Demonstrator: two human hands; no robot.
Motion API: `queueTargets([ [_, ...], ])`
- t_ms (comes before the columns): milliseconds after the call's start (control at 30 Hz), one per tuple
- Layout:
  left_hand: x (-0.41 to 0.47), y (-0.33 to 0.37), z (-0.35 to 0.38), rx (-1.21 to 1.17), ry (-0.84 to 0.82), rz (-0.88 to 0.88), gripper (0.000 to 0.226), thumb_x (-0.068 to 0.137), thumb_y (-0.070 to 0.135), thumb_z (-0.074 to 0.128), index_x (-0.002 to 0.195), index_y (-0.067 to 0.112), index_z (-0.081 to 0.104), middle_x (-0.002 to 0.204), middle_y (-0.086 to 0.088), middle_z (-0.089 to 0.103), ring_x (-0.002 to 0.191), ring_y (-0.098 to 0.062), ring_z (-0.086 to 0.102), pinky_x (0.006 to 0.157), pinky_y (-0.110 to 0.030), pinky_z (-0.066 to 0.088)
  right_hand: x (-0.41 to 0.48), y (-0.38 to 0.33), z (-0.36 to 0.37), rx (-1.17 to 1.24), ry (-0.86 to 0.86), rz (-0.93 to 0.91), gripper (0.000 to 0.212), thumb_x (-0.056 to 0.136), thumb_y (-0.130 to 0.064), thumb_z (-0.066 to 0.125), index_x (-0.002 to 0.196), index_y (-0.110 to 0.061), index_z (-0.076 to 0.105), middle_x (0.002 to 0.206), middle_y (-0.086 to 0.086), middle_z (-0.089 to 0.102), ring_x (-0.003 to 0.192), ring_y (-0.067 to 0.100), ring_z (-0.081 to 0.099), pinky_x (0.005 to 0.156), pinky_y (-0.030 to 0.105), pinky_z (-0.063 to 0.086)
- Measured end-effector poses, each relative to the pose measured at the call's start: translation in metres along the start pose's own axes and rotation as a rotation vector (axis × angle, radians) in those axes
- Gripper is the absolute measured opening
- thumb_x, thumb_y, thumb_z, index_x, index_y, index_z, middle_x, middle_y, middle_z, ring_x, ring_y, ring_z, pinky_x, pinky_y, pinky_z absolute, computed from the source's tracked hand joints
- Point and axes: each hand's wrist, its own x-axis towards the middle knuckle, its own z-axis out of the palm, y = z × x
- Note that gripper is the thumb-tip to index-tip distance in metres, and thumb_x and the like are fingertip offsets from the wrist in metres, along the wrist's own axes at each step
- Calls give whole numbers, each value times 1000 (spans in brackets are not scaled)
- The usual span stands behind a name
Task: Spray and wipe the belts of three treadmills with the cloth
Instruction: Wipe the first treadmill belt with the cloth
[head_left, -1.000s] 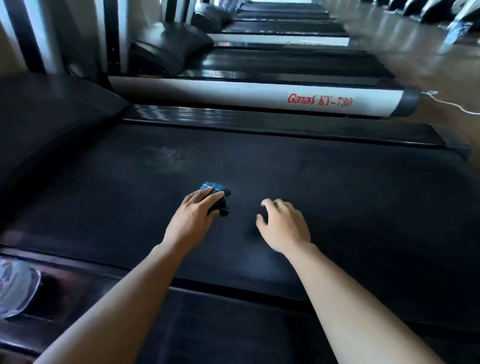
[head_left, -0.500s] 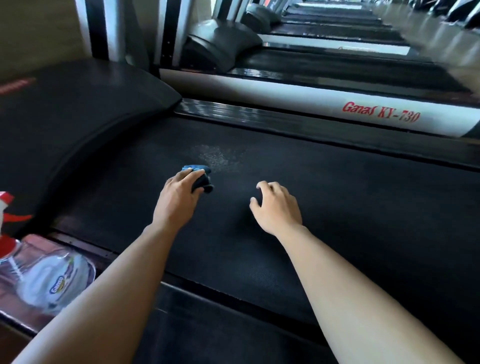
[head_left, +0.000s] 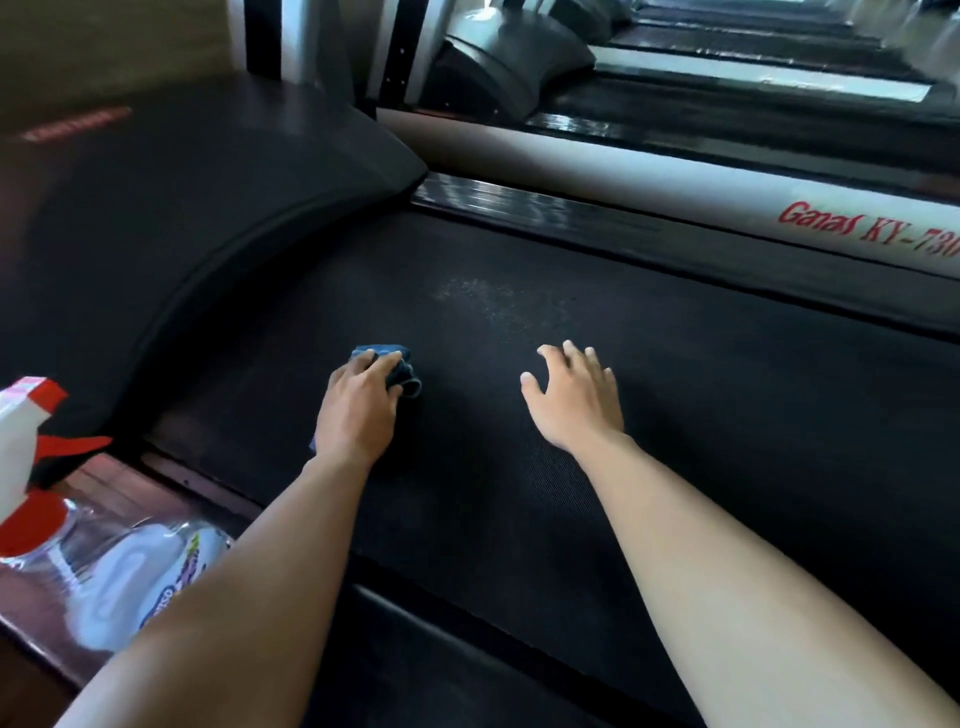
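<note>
Left hand (head_left: 358, 410), fingers (head_left: 382, 364) curled on blue cloth (head_left: 406, 378), has swept left past the unwiped spray patch (head_left: 493, 301); right hand (head_left: 576, 400) lies spread-fingered.

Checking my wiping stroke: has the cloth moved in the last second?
Yes. The cloth, under the left hand, slid left across the belt: it was right of the pale spray patch and now lies left of it.
</note>
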Motion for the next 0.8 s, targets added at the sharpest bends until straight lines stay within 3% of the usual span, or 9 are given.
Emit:
queueTargets([
  [500,35,-10,33,35,11,-107,45,105,31,45,150,25,43,159,-5,35,149,-25,21,120,-38,22,64,8,28,-62,-65,94,60,99,-60,26,153,-36,20,165,4,3,151,29,-5,119,56,-7],
  [800,91,-9,45,53,36,-151,45,105,33,43,150,26,42,160,-4,33,149,-25,20,122,-40,22,77,10,41,-94,-23,140,67,96,-65,21,155,-36,12,166,1,-2,151,27,-9,118,58,-6],
])
